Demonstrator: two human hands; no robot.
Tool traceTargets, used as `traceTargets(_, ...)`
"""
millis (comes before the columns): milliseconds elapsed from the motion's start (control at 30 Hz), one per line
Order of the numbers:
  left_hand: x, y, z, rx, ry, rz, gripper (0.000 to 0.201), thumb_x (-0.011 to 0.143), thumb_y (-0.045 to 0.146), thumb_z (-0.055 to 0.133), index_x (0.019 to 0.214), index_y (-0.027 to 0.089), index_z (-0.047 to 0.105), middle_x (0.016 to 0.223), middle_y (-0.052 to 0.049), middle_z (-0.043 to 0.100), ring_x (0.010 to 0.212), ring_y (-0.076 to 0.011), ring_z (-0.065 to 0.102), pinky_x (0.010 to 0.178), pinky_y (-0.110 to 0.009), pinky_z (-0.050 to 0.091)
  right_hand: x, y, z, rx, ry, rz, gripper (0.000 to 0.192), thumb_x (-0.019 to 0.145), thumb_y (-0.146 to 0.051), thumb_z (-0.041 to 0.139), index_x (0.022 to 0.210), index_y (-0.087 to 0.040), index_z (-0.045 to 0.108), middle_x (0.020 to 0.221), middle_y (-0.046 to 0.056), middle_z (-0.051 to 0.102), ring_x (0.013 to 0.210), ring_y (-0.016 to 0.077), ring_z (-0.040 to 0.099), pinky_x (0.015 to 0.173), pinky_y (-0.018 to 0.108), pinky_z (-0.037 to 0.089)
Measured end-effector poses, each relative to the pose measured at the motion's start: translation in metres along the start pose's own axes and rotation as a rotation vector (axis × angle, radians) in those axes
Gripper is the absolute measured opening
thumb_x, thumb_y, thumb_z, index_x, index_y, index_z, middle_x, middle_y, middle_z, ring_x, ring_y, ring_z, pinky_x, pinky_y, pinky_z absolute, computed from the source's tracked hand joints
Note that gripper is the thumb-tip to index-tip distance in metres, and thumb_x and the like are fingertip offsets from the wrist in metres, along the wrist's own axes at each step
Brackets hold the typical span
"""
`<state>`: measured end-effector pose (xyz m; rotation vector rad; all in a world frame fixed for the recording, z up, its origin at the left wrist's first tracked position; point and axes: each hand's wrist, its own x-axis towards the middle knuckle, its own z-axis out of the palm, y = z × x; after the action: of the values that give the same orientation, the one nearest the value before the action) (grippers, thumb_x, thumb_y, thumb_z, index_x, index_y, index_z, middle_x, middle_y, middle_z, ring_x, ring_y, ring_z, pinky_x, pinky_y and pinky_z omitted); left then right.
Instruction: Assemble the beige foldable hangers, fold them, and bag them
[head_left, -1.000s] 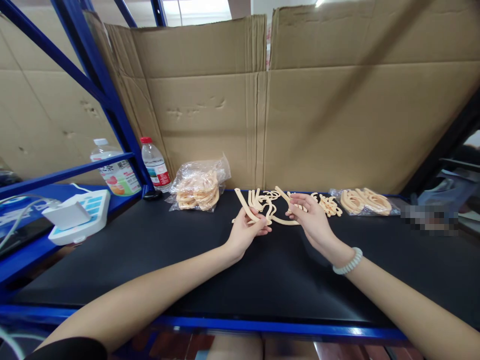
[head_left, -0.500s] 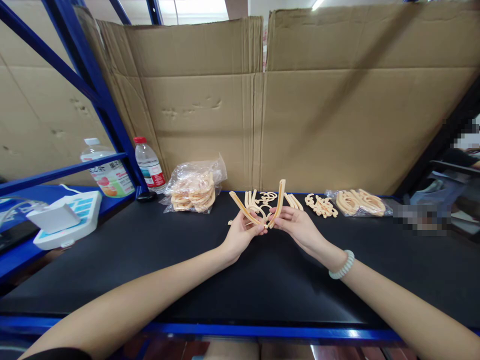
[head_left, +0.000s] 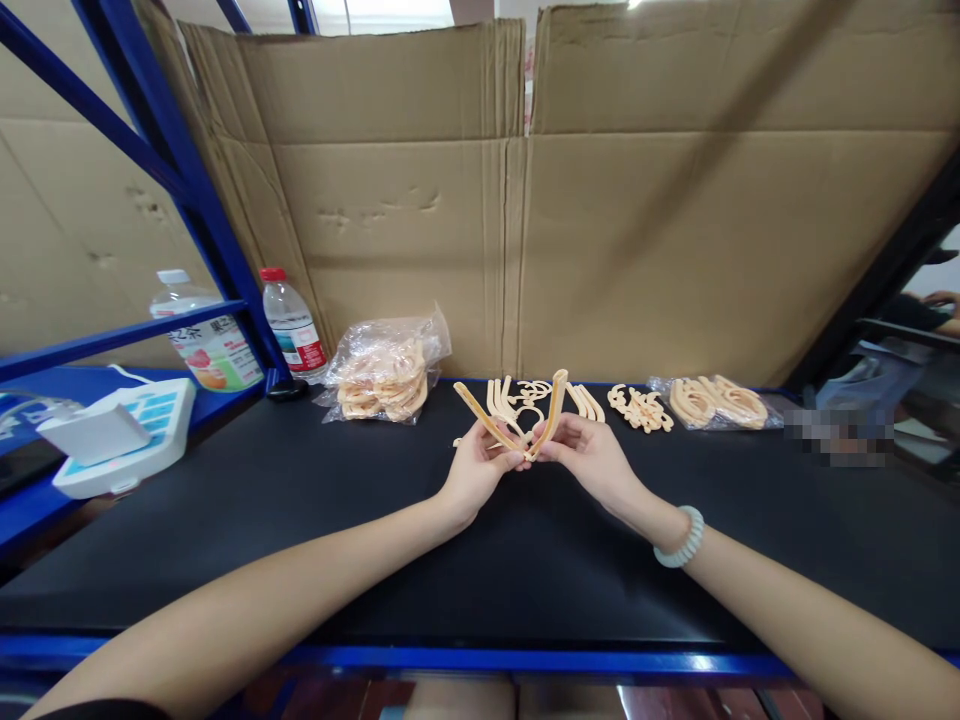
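Above the black table (head_left: 300, 520), the left hand (head_left: 474, 472) and right hand (head_left: 592, 455) each pinch a slim, pale-orange curved strip (head_left: 481, 418), joined low, tips splaying upward in a V.

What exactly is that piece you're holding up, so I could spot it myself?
On the black table before the cardboard wall, look between the left hand and right hand. The two peach strips there meet in a raised V, whereas the neighbouring pieces lie flat.
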<state>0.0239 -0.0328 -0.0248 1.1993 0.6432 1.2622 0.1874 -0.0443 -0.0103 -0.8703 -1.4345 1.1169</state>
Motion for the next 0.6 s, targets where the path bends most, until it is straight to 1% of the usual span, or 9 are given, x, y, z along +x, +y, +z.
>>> traceTargets(100,-0.001,0.000,0.001,0.001,0.046,-0.002,0.039,0.061,0.018,0.081,0.081,0.017,0.048,0.071,0.002,0.064,0.064,-0.0154,0.067,0.066,-0.029,0.055,-0.002,-0.002,0.002,-0.073,0.036,-0.041,0.016,0.066,-0.028,0.075,0.075,-0.020,0.064,0.076,0.002,0.069,0.072,0.0190,0.067,0.075,0.036,0.056)
traceTargets(200,-0.002,0.001,0.002,-0.014,0.078,-0.018,0.041,0.060,0.020,0.083,0.080,0.016,0.047,0.071,0.001,0.065,0.061,-0.0145,0.067,0.066,-0.029,0.055,-0.002,0.000,0.002,-0.089,0.064,-0.045,0.021,0.065,-0.034,0.077,0.074,-0.020,0.063,0.078,0.003,0.069,0.073,0.0197,0.066,0.075,0.038,0.056)
traceTargets(300,-0.001,0.001,0.003,-0.024,0.090,-0.049,0.043,0.060,0.021,0.084,0.081,0.016,0.047,0.073,0.000,0.067,0.063,-0.0149,0.068,0.068,-0.030,0.056,0.000,0.005,0.003,-0.038,0.104,0.001,0.031,0.062,-0.039,0.080,0.076,-0.019,0.062,0.077,0.003,0.068,0.072,0.0194,0.066,0.075,0.039,0.057)
traceTargets(400,0.001,0.005,0.002,-0.013,0.082,-0.082,0.043,0.060,0.022,0.084,0.081,0.015,0.048,0.074,-0.002,0.067,0.064,-0.0155,0.069,0.069,-0.030,0.057,0.003,0.007,0.000,0.033,0.107,0.067,0.035,0.059,-0.039,0.082,0.077,-0.018,0.061,0.079,0.002,0.066,0.073,0.0181,0.065,0.072,0.037,0.059)
traceTargets(500,0.008,0.015,-0.004,0.004,0.084,-0.082,0.041,0.058,0.020,0.085,0.081,0.014,0.051,0.074,-0.002,0.068,0.061,-0.0143,0.069,0.063,-0.026,0.057,0.010,0.003,-0.017,0.068,0.044,0.096,0.034,0.059,-0.033,0.083,0.078,-0.018,0.060,0.073,-0.001,0.063,0.068,0.0148,0.065,0.068,0.032,0.058)
traceTargets(600,0.020,0.026,-0.016,0.001,0.098,-0.081,0.036,0.061,0.020,0.084,0.078,0.014,0.053,0.072,-0.002,0.068,0.061,-0.0118,0.068,0.063,-0.021,0.056,0.019,-0.005,-0.046,0.024,-0.009,0.051,0.034,0.059,-0.031,0.083,0.082,-0.019,0.061,0.069,-0.003,0.063,0.065,0.0137,0.065,0.068,0.031,0.056)
